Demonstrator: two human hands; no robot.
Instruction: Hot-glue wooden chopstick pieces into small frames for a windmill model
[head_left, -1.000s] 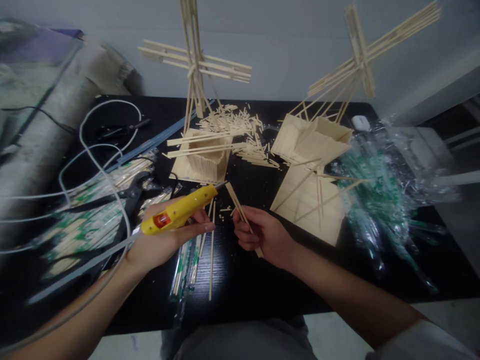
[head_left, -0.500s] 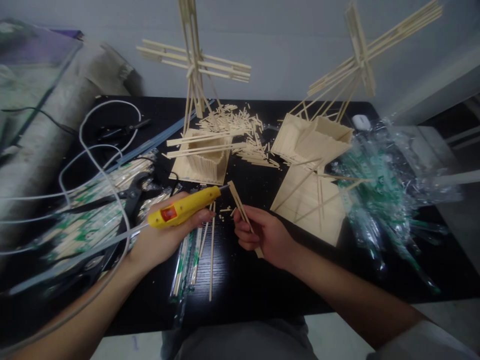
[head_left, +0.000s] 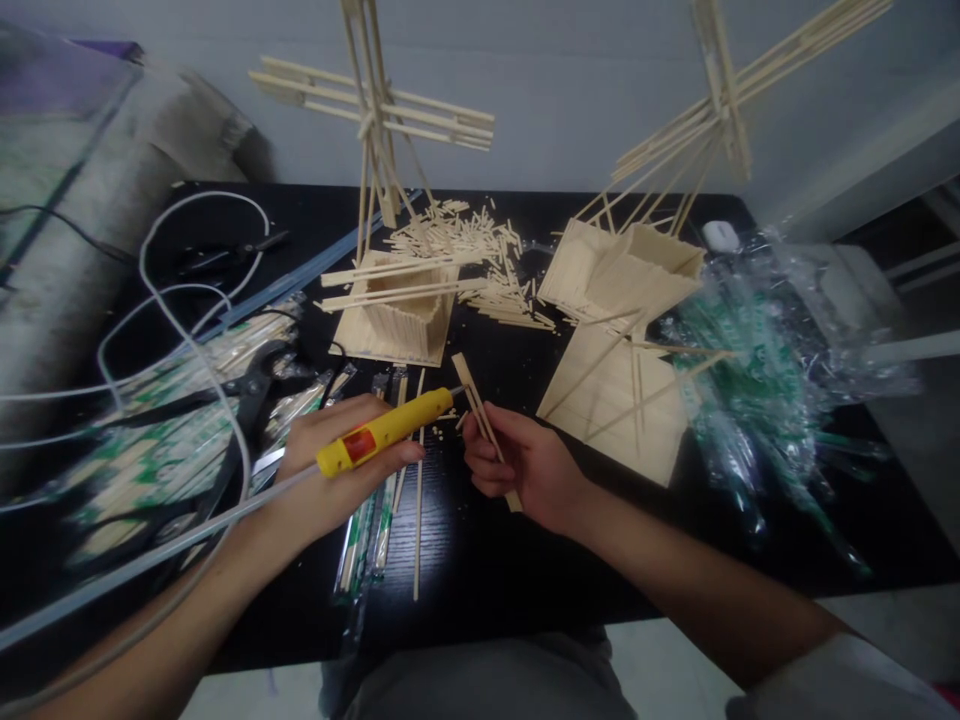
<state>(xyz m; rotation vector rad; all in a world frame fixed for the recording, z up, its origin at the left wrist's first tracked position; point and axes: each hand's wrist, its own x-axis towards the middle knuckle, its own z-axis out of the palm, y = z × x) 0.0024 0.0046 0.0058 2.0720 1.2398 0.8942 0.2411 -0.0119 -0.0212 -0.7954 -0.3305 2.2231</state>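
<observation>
My left hand (head_left: pixel 330 485) is wrapped round a yellow hot glue gun (head_left: pixel 386 432), with a long clear glue stick (head_left: pixel 165 555) running out of its back end. The gun's dark nozzle meets, or nearly meets, the upper part of a small bundle of wooden sticks (head_left: pixel 480 412). That bundle is pinched in the fingers of my right hand (head_left: pixel 525 465), tilted with its top leaning left. Between my hands, small stick offcuts (head_left: pixel 442 425) lie on the black table (head_left: pixel 480 590). A single wooden stick (head_left: pixel 418 510) rests on the table just right of my left hand.
Two stick-built windmill-like models (head_left: pixel 409 330) (head_left: pixel 645 265) stand at the back, with a heap of cut sticks (head_left: pixel 457 235) between them. A flat stick panel (head_left: pixel 622 410) lies right. Plastic wrappers (head_left: pixel 735 370) cover the right side; packaged chopsticks (head_left: pixel 172 450), black cutters (head_left: pixel 259 390) and white cable (head_left: pixel 187 330) fill the left.
The glue gun has shifted right and slightly down, its nozzle moving from the bundle's top end to a lower spot along it. My right hand has barely moved, still holding the sticks.
</observation>
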